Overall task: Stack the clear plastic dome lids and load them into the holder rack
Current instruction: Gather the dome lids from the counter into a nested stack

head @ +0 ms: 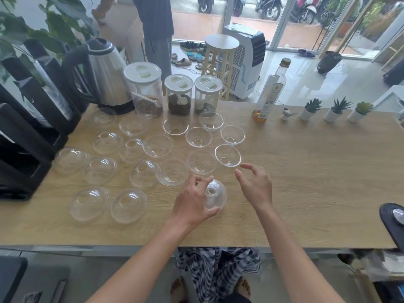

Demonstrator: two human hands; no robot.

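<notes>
My left hand (192, 201) grips a small lid stack (215, 196) at lower centre. My right hand (254, 184) hovers with fingers spread, holding nothing, beside a loose lid (227, 155).

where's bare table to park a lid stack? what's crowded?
Free: the wide stretch of table right of the right hand, between the pot plants and the near edge; also the near strip in front of the left hand holding a lid. Crowded: loose lids fill the left half, from jars and kettle to rack.
</notes>
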